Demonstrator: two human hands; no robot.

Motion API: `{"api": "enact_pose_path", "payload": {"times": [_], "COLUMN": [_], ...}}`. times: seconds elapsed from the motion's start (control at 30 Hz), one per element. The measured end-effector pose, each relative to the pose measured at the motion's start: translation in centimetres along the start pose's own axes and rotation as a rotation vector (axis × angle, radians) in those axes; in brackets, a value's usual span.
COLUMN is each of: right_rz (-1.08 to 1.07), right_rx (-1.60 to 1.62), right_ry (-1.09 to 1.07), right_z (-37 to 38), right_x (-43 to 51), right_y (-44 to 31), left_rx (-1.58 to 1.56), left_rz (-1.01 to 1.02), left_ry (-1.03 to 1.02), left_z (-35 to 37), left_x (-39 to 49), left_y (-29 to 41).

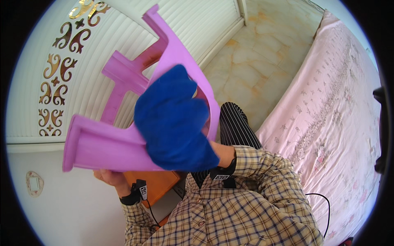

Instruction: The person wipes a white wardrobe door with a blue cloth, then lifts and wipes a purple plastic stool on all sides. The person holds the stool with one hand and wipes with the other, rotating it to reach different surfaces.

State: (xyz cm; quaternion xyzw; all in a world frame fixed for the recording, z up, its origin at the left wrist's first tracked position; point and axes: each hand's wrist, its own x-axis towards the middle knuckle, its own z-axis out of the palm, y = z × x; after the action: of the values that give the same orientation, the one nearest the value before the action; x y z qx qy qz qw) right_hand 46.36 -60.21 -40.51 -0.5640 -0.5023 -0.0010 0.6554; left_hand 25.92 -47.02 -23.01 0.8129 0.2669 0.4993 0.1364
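A purple-pink plastic stool (107,147) is held up on its side before me, its legs spread to the left and the top. My left hand (109,176) grips the underside of its lower leg, with some fingers hidden behind the plastic. A blue cloth (172,120) lies bunched against the middle of the stool, slightly blurred. My right hand (222,153) is at the cloth and mostly covered by it; only the back of the hand near the wrist shows.
A bed with a pink floral sheet (320,123) is at right. White ribbed panels (197,21) with gold scroll decoration stand behind the stool. An orange-brown wooden furniture top (157,184) sits below it. Marbled floor tiles (255,58) lie beyond my knee. A black cable (328,209) hangs by the bed.
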Motion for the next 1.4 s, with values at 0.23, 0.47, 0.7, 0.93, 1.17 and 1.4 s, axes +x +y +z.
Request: {"api": "enact_pose_path", "payload": {"times": [0.23,0.47,0.7,0.93,1.17,1.4], "right_rz": [0.007,0.093,0.002,-0.128,0.148,-0.071], "right_rx": [-0.07,-0.217,-0.463,-1.002,-0.091,0.054], "right_ry": [-0.062,-0.104,-0.176,-0.508,-0.735,-0.961], "right_z": [-2.4,-9.3,-6.4,-2.6,-4.6,-4.5], "right_x": [2.0,9.8,5.5,-5.4,-8.1,-6.6], "right_y": [4.4,10.9,12.2,10.6,7.6,3.0], "left_rx": [-0.062,0.18,0.035,0.015,0.203,0.021], "left_rz": [-0.026,0.281,0.162,0.066,0.168,-0.07], "left_ry": [-0.022,0.093,-0.063,-0.003,0.082,0.125], "left_z": [-2.0,-1.5,-1.0,-0.3,0.3,0.2], "left_x": [-0.7,-0.6,0.1,0.3,0.5,0.1], "left_y": [-1.4,-2.9,-1.4,-1.0,-0.7,-0.6]}}
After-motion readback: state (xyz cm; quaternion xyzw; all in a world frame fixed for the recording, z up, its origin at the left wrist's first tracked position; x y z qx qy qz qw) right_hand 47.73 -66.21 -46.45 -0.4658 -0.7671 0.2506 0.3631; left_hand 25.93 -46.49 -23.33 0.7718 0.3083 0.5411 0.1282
